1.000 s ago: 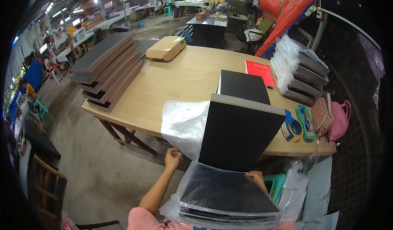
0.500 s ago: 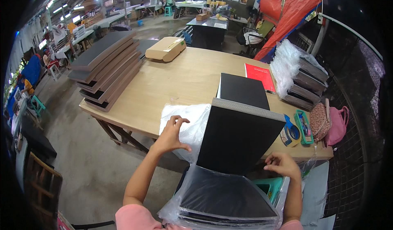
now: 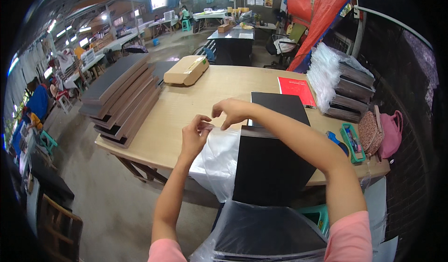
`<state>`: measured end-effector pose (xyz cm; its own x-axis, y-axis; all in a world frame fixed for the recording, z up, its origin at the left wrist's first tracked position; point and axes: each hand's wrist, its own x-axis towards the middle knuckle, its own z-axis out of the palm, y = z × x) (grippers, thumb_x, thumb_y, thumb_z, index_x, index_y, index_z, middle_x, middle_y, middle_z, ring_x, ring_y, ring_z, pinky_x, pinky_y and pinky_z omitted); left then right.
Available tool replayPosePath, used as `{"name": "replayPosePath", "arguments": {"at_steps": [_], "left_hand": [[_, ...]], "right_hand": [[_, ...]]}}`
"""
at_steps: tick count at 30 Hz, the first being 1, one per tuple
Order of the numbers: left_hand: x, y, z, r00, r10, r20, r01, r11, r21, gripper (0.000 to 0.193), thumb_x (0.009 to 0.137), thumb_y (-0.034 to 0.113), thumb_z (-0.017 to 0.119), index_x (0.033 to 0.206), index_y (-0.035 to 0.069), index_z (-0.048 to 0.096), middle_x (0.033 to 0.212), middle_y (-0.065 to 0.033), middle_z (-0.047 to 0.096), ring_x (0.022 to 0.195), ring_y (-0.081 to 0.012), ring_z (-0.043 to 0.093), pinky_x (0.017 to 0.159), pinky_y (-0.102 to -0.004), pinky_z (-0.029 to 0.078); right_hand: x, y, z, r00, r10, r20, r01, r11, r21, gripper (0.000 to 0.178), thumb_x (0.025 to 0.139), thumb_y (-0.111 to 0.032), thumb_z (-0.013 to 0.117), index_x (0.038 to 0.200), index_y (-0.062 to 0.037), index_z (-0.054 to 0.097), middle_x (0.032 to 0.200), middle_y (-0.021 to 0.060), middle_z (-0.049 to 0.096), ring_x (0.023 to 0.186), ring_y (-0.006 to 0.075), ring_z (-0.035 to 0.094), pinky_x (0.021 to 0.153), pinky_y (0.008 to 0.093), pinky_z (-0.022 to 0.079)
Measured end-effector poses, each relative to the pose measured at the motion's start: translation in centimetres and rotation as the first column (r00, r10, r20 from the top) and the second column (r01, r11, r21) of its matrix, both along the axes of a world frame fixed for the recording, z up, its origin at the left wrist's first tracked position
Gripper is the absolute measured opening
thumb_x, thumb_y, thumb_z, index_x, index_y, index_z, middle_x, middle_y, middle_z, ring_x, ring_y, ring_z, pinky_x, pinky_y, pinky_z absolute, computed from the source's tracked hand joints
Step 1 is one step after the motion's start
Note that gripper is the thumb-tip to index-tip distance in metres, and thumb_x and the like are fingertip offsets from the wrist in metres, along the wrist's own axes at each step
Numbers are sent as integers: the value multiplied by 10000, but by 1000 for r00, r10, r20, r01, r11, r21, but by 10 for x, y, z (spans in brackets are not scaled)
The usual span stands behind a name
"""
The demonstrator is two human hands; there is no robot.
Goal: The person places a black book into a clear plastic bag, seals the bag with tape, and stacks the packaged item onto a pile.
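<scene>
As L hand [image 3: 192, 138] pinches clear plastic [image 3: 218, 155], R hand [image 3: 232, 111] half-spread, empty, green basket [image 3: 359, 159] w/ small items [image 3: 353, 141].

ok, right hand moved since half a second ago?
Yes: right hand went left and forward, from the right front edge of the wooden table toward its middle.

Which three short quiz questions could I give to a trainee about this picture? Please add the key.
1. Which is nearest the left hand: (a) plastic, (b) pink bag, (c) green basket?
2. True or false: the red booklet lies on the table.
3. Which hand's forearm crosses over the black panel in this view?

Key:
1. a
2. True
3. The right hand
</scene>
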<state>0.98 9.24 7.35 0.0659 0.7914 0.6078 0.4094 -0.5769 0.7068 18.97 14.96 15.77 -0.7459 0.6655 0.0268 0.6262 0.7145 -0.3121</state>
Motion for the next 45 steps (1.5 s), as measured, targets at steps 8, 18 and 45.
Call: {"name": "replayPosePath", "arguments": {"at_steps": [8, 18, 45], "left_hand": [[-4, 11, -20, 955, 57, 292, -1, 982, -187, 234, 743, -1, 734, 921, -17, 582, 657, -37, 626, 581, -85, 581, 574, -209, 475], [-6, 37, -68, 459, -420, 783, 871, 41, -489, 490, 909, 522, 459, 961, 58, 608, 895, -67, 589, 845, -141, 545, 753, -279, 442], [43, -113, -7, -82, -956, 281, 899, -192, -392, 357, 871, 335, 597, 1064, 35, 581, 987, -114, 614, 893, -273, 587, 817, -409, 466]], "right_hand": [[-28, 14, -26, 972, -197, -127, 212, 970, 116, 60, 621, -55, 724, 657, -43, 678, 655, 123, 658, 658, 269, 654, 610, 359, 508], [-25, 25, -23, 999, 51, -17, -49, 994, 97, 121, 695, -35, 651, 811, -24, 615, 788, 128, 657, 789, 279, 639, 691, 372, 490], [164, -265, -44, 214, -278, -937, -746, 572, -340, 406, 862, -385, 599, 952, 8, 649, 839, 130, 634, 682, 256, 588, 656, 379, 468]]}}
